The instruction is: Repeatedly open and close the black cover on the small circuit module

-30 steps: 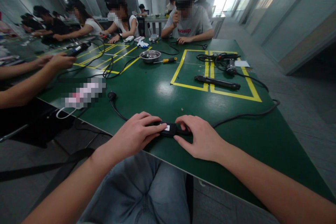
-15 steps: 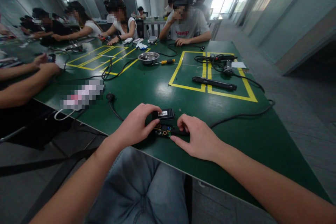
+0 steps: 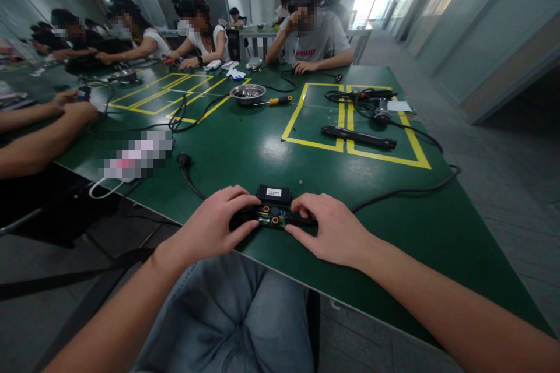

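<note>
left grip point(image 3: 217, 217) and right grip point(image 3: 333, 224) pinch opposite ends of the open circuit box point(image 3: 270, 225), near the front edge of the bench point(image 3: 236, 140); likely light, stiff, exposed components point(image 3: 275, 220) fragile: hold by its ends.

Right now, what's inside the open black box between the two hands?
A circuit board with two copper-coloured rings and other little parts. Whatever lies under the board is hidden, and the left hand and right hand may cover bits at its ends.
</note>
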Motion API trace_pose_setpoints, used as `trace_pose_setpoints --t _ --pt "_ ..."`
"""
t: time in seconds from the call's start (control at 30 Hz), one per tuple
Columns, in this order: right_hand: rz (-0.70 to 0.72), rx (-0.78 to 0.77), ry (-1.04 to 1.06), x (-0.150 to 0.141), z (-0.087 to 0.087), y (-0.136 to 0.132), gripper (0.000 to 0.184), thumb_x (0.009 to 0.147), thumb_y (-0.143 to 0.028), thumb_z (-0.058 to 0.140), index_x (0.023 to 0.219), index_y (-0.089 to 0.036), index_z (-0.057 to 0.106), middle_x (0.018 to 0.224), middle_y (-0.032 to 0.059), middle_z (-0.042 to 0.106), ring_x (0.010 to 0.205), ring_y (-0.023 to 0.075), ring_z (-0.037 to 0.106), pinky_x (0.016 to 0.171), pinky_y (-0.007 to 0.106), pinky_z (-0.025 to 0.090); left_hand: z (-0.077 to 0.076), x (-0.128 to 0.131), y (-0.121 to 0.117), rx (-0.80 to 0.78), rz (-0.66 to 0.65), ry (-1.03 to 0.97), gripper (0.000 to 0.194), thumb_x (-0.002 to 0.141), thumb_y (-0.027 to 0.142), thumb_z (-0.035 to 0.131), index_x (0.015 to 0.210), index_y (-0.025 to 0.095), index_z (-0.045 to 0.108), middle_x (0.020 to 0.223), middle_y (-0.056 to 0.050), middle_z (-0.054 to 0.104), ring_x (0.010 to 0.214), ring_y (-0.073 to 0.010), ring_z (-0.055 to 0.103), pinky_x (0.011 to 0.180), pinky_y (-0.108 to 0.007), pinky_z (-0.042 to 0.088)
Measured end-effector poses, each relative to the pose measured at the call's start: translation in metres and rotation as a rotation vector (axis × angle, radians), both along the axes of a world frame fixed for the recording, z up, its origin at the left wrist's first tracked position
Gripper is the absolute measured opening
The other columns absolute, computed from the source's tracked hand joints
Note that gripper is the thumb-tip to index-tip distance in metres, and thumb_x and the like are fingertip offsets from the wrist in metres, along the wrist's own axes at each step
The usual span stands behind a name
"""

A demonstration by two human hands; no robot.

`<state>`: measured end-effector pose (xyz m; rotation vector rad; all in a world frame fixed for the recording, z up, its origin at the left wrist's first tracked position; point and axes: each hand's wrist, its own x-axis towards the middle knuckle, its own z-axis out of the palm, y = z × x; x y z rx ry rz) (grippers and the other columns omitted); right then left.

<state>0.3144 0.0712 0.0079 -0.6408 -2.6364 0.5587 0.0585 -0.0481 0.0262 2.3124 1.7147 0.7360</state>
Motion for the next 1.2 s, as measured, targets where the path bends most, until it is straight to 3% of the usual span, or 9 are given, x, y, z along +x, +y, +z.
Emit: trace_pose_setpoints --t 0.27,0.4,0.57,0.83,0.93,1.07,1.2 --pt "-0.015 0.003 0.015 0.002 -0.004 0.002 0.018 0.09 -0.026 0.081 0.095 -0.022 0.064 0.084 0.0004 0.067 0.073 0.0198 0.063 0.069 0.032 0.044 -0.01 -0.005 0.0 -0.006 -0.006 -0.033 0.029 0.104 0.031 0.071 0.131 0.022 0.074 0.108 -0.007 0.072 0.098 -0.0234 0.071 0.083 -0.033 0.058" --pt "0.009 -0.012 0.041 0.003 -0.003 0.002 0.016 0.091 -0.027 0.076 0.092 -0.023 0.06 0.083 0.0005 0.066 0.073 0.0197 0.062 0.069 0.032 0.044 -0.005 -0.005 -0.002 -0.001 -0.005 -0.07 0.026 0.103 0.028 0.07 0.128 0.021 0.073 0.103 -0.006 0.072 0.093 -0.0219 0.07 0.079 -0.031 0.056" --pt "0.053 -0.018 0.096 0.005 -0.001 0.003 0.009 0.095 -0.018 0.06 0.089 -0.023 0.056 0.081 0.0012 0.063 0.072 0.0191 0.059 0.07 0.033 0.042 0.001 -0.007 -0.001 -0.01 -0.02 -0.126 0.013 0.104 0.019 0.059 0.102 0.019 0.072 0.099 -0.006 0.074 0.09 -0.0203 0.071 0.08 -0.031 0.056" --pt "0.076 0.032 0.081 0.004 -0.002 0.003 0.014 0.095 -0.014 0.059 0.086 -0.023 0.052 0.084 0.0021 0.06 0.074 0.0199 0.055 0.071 0.033 0.039 0.016 -0.007 0.008 -0.035 -0.001 0.058 0.013 0.1 0.019 0.066 0.091 0.021 0.075 0.106 -0.008 0.074 0.097 -0.0237 0.071 0.087 -0.036 0.059" --pt "0.079 0.027 0.075 0.004 -0.001 0.004 0.014 0.095 -0.015 0.058 0.087 -0.023 0.051 0.083 0.0017 0.06 0.074 0.0202 0.055 0.072 0.034 0.039 0.019 -0.001 0.018 0.009 -0.006 0.081 0.016 0.101 0.018 0.064 0.102 0.021 0.079 0.119 -0.009 0.075 0.108 -0.0261 0.071 0.096 -0.04 0.06" --pt "0.074 0.025 0.068 0.003 -0.002 0.004 0.013 0.095 -0.015 0.058 0.087 -0.023 0.051 0.083 0.0021 0.06 0.074 0.0207 0.055 0.073 0.034 0.04 0.011 0.003 0.036 0.015 -0.04 0.074 0.031 0.106 0.018 0.06 0.128 0.024 0.081 0.138 -0.011 0.074 0.125 -0.0282 0.071 0.109 -0.047 0.058" --pt "0.076 0.018 0.066 0.003 -0.002 0.004 0.012 0.09 -0.016 0.061 0.088 -0.023 0.051 0.084 0.0026 0.061 0.075 0.0211 0.055 0.073 0.035 0.04 0.003 -0.003 0.048 -0.066 -0.016 0.071 0.025 0.103 0.023 0.068 0.123 0.024 0.083 0.133 -0.01 0.079 0.119 -0.0278 0.075 0.107 -0.045 0.06"
